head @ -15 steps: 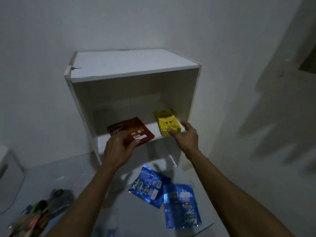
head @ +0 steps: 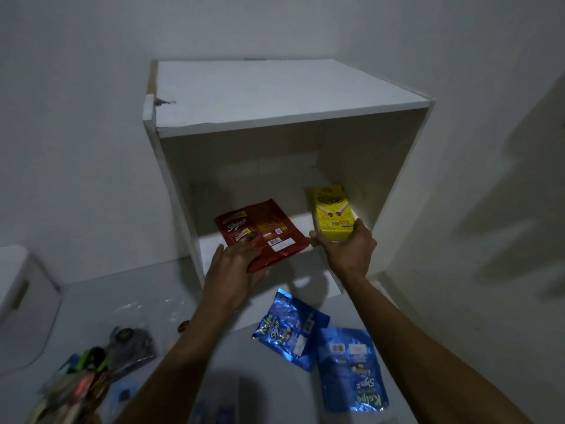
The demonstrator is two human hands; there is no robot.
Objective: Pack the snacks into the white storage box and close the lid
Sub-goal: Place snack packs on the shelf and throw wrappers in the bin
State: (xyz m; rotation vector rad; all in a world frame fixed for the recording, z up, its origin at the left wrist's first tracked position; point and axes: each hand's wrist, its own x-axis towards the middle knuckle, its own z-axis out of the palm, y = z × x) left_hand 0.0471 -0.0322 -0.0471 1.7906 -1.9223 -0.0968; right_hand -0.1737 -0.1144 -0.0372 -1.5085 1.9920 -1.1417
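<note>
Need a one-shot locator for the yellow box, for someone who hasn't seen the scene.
Find the white open-front cabinet against the wall and look at its inner shelf. At the shelf's right end lies the yellow box, its near end held by the right hand. It is the only rigid carton; the red pouch to its left and blue pouches below are foil.

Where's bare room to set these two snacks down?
Free: cabinet top; shelf strip between red pouch and yellow box; the floor left of your left forearm. Crowded: clutter pile, two blue pouches.
</note>
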